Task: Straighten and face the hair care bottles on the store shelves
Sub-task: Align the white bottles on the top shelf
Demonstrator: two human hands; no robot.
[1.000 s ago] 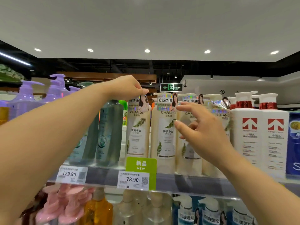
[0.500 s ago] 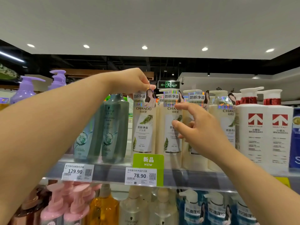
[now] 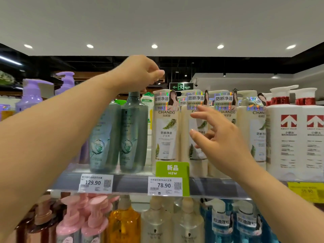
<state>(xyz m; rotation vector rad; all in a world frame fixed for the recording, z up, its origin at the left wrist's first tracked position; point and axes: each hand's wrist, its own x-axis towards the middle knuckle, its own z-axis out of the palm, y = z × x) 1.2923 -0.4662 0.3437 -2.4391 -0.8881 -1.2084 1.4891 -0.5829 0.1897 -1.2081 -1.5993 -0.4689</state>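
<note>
A row of cream CHANDO pump bottles stands on the upper shelf (image 3: pixel 131 185), labels facing out. My left hand (image 3: pixel 140 74) hovers just above the pump of the leftmost CHANDO bottle (image 3: pixel 165 130), fingers curled with the tips together, holding nothing I can see. In front of the second CHANDO bottle (image 3: pixel 185 137) my right hand (image 3: pixel 222 139) has its fingers spread and hides part of that label; contact is not clear. The third CHANDO bottle (image 3: pixel 225 102) and the fourth (image 3: pixel 252 128) stand to the right, the fourth's neck tag crumpled and tilted.
Two dark green bottles (image 3: pixel 133 132) stand left of the CHANDO row, purple pump bottles (image 3: pixel 31 95) beyond them. White bottles with red arrows (image 3: pixel 287 137) fill the right. A green NEW tag (image 3: pixel 172 170) hangs at the shelf edge. Pink, amber and blue bottles crowd the lower shelf.
My left hand has lifted off the top of the leftmost CHANDO bottle. My right hand has drawn back a little from the bottles with its fingers spread wider.
</note>
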